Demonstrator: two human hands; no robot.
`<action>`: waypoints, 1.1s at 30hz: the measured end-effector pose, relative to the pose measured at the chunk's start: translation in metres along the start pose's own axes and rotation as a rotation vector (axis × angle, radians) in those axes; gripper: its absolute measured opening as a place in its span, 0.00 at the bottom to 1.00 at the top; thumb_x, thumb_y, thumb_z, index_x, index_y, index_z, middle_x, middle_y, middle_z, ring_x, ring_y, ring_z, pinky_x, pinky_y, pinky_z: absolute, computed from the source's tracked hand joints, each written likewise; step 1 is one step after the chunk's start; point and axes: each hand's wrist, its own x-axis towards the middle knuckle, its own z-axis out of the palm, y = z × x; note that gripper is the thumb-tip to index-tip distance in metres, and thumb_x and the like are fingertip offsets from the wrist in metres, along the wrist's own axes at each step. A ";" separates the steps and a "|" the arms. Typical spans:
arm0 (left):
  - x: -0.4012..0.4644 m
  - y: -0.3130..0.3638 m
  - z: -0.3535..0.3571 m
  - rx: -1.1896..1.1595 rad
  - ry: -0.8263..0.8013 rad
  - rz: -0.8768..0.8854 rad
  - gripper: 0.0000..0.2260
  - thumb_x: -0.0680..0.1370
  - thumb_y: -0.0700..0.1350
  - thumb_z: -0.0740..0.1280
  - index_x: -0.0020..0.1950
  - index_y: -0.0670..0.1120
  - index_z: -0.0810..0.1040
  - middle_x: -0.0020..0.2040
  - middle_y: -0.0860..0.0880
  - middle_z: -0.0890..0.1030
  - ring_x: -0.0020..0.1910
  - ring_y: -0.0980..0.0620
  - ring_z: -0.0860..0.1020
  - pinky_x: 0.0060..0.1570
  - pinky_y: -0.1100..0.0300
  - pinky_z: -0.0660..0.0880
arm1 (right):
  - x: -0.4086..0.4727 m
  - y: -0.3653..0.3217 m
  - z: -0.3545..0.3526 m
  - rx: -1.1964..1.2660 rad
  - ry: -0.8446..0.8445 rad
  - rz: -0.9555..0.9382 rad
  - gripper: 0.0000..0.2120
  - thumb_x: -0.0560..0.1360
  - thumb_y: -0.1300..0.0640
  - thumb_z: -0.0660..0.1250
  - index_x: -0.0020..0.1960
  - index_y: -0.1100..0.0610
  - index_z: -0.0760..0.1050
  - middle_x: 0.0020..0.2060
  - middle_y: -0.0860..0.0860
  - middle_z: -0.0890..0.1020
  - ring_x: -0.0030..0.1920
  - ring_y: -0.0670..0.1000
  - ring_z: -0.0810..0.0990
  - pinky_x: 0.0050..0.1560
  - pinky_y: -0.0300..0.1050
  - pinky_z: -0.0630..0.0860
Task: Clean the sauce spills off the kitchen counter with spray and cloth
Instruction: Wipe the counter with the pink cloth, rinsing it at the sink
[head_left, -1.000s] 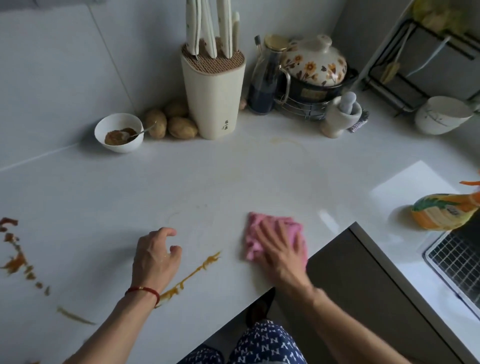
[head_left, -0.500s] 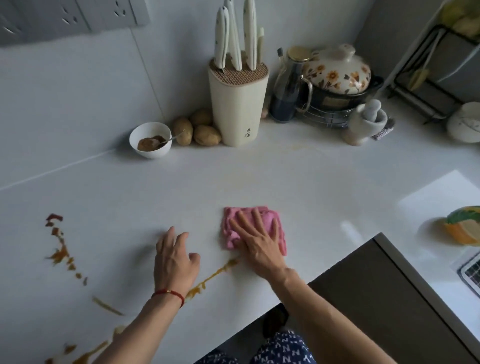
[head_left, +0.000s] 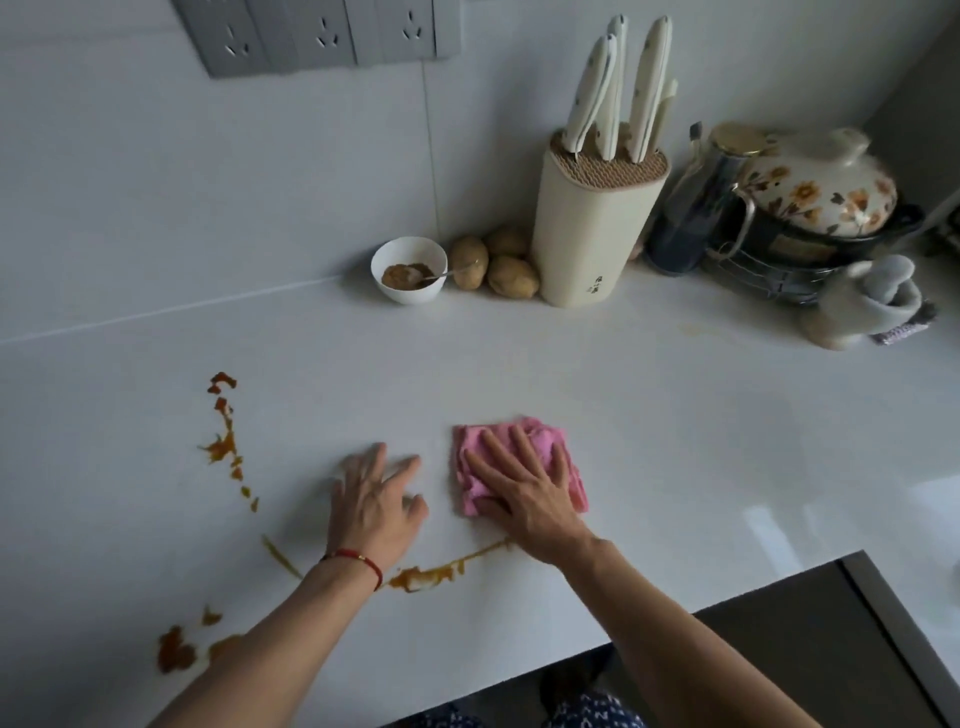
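On the white counter (head_left: 597, 374), orange sauce streaks (head_left: 223, 441) lie left of the left hand (head_left: 374, 506), spread flat, while the right hand (head_left: 524, 493) presses flat, fingers apart, on the pink cloth (head_left: 540, 441).

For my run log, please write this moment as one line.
phase: wiping | right hand: flat on pink cloth | left hand: open on counter | sauce streak: remaining

Smooth glossy white counter (head_left: 675, 441), fluffy pink cloth (head_left: 540, 441), glazed ceramic bowl (head_left: 409, 270), glazed floral ceramic pot (head_left: 821, 192)
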 end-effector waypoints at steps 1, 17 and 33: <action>-0.001 -0.002 0.005 -0.003 0.019 0.005 0.25 0.71 0.54 0.63 0.68 0.56 0.78 0.73 0.41 0.72 0.69 0.34 0.69 0.65 0.37 0.70 | 0.015 -0.001 -0.002 -0.021 -0.025 -0.059 0.34 0.80 0.30 0.53 0.83 0.35 0.50 0.83 0.38 0.43 0.83 0.53 0.36 0.76 0.76 0.38; 0.050 -0.005 -0.024 0.078 -0.162 -0.134 0.38 0.68 0.60 0.77 0.73 0.65 0.63 0.73 0.44 0.60 0.68 0.34 0.64 0.60 0.38 0.75 | 0.137 -0.007 -0.035 -0.097 -0.085 -0.101 0.38 0.80 0.29 0.53 0.84 0.38 0.42 0.84 0.43 0.40 0.83 0.56 0.34 0.72 0.83 0.38; 0.053 -0.015 -0.016 0.060 -0.198 -0.108 0.43 0.73 0.61 0.73 0.80 0.66 0.49 0.82 0.43 0.44 0.78 0.29 0.44 0.73 0.30 0.57 | 0.177 -0.021 -0.029 -0.140 -0.022 -0.164 0.34 0.82 0.31 0.47 0.84 0.40 0.44 0.84 0.46 0.42 0.83 0.56 0.36 0.76 0.76 0.40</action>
